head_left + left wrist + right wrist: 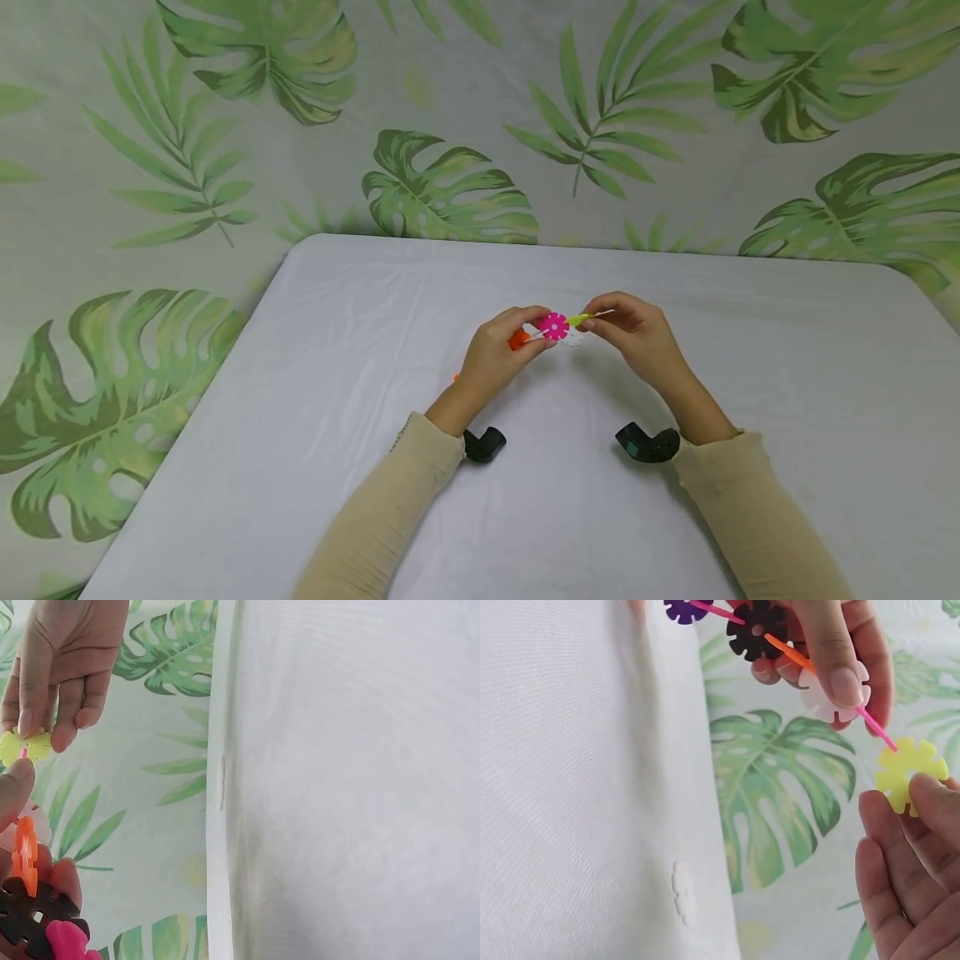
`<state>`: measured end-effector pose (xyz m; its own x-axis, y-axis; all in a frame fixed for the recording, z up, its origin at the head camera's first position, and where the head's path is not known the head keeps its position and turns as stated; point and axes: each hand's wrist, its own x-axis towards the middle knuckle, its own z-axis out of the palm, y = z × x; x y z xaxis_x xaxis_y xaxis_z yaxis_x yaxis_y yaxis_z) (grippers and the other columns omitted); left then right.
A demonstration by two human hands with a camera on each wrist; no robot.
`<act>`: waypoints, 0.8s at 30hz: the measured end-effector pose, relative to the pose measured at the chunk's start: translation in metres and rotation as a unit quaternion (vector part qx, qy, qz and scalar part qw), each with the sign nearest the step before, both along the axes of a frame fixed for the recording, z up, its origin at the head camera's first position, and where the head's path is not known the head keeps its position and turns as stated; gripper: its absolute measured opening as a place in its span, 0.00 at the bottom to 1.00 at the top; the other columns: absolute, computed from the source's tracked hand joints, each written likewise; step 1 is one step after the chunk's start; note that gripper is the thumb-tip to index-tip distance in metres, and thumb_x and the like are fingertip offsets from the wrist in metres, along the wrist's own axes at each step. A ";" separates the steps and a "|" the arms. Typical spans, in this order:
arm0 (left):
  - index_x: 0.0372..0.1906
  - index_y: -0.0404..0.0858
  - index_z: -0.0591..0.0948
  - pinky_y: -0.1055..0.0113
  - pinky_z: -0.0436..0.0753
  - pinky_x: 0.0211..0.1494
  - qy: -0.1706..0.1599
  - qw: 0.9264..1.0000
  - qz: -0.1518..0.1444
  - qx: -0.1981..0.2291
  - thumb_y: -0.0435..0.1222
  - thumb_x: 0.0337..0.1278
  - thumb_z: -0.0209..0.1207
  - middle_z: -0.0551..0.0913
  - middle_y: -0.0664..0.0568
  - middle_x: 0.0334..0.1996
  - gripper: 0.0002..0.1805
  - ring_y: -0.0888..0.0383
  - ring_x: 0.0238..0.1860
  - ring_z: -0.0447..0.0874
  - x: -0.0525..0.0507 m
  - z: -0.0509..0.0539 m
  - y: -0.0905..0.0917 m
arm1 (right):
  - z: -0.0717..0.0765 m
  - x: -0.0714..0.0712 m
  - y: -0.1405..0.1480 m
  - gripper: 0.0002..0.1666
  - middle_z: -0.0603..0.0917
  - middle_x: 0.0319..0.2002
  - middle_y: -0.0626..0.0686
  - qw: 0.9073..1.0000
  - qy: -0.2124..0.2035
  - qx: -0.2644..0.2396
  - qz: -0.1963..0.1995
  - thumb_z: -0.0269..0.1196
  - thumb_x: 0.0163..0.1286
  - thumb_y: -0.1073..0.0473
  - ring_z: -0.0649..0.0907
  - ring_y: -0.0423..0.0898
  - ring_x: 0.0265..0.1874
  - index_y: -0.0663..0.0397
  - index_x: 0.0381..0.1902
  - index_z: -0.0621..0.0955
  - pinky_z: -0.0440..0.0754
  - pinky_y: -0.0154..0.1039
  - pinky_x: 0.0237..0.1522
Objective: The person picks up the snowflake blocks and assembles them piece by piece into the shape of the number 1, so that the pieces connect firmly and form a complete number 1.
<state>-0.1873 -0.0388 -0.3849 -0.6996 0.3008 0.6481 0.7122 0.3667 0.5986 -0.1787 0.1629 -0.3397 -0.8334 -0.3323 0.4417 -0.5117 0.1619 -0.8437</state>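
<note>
My left hand [497, 348] holds a chain of notched plastic snowflake discs, with the thumb on a white disc [819, 696]. Along the chain are an orange disc [789, 654], a black disc [756, 646] and a purple disc [686, 610], with a pink one between black and purple. At the near end, a pink disc [554, 327] is seen face-on in the head view. My right hand [633, 332] pinches a yellow disc [909, 772] between thumb and fingers. The yellow rim meets the pink disc's edge; how deeply they interlock is unclear.
A white disc [573, 338] shows just below the hands on the white-covered table [360, 333]. Something small and orange [455, 377] peeks out beside the left wrist. Black wrist cameras [486, 445] sit at both sleeves. Leaf-patterned cloth [450, 192] hangs behind the table.
</note>
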 end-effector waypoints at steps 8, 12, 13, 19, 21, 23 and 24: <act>0.45 0.37 0.80 0.81 0.72 0.38 -0.015 1.000 -0.015 -0.012 0.36 0.40 0.69 0.81 0.53 0.37 0.21 0.62 0.35 0.75 0.002 0.002 0.001 | 0.002 0.002 0.001 0.08 0.79 0.33 0.64 1.000 0.017 0.019 -0.001 0.59 0.55 0.80 0.79 0.41 0.34 0.73 0.34 0.77 0.77 0.29 0.38; 0.44 0.37 0.80 0.82 0.71 0.37 -0.011 1.000 -0.009 -0.015 0.37 0.38 0.70 0.81 0.54 0.37 0.22 0.65 0.33 0.73 0.002 0.003 0.001 | 0.003 0.005 0.000 0.07 0.81 0.31 0.63 0.998 0.031 0.043 -0.022 0.62 0.53 0.78 0.79 0.40 0.33 0.71 0.32 0.80 0.77 0.29 0.37; 0.43 0.37 0.80 0.82 0.71 0.36 -0.008 1.000 -0.008 -0.015 0.37 0.38 0.70 0.81 0.54 0.36 0.21 0.65 0.33 0.73 0.002 0.003 0.001 | 0.004 0.005 0.000 0.07 0.81 0.30 0.63 0.998 0.033 0.045 -0.026 0.62 0.52 0.78 0.80 0.39 0.32 0.71 0.31 0.80 0.77 0.29 0.36; 0.43 0.37 0.82 0.80 0.72 0.32 -0.011 1.000 -0.009 -0.011 0.37 0.37 0.70 0.82 0.54 0.34 0.21 0.66 0.29 0.71 0.003 0.003 0.002 | 0.003 0.008 -0.002 0.06 0.82 0.28 0.63 0.998 0.036 0.045 -0.039 0.63 0.50 0.78 0.80 0.40 0.29 0.71 0.29 0.81 0.77 0.28 0.34; 0.42 0.36 0.82 0.79 0.72 0.31 -0.012 1.000 -0.007 -0.010 0.37 0.37 0.70 0.82 0.54 0.34 0.21 0.67 0.28 0.69 0.003 0.003 0.002 | 0.003 0.008 -0.002 0.06 0.82 0.28 0.63 0.998 0.040 0.043 -0.037 0.63 0.50 0.78 0.80 0.40 0.29 0.72 0.29 0.81 0.77 0.28 0.33; 0.42 0.36 0.82 0.78 0.71 0.29 -0.011 1.000 -0.004 -0.012 0.37 0.36 0.70 0.82 0.54 0.33 0.21 0.68 0.28 0.68 0.003 0.003 0.002 | 0.002 0.007 -0.003 0.06 0.82 0.27 0.63 0.998 0.045 0.042 -0.032 0.63 0.50 0.79 0.80 0.40 0.29 0.72 0.28 0.81 0.77 0.28 0.33; 0.42 0.36 0.82 0.78 0.71 0.29 -0.009 1.000 -0.002 -0.013 0.37 0.36 0.70 0.82 0.54 0.33 0.21 0.67 0.27 0.68 0.003 0.003 0.002 | 0.002 0.007 -0.003 0.06 0.82 0.27 0.63 0.997 0.048 0.042 -0.030 0.63 0.50 0.79 0.81 0.40 0.29 0.72 0.28 0.81 0.77 0.28 0.33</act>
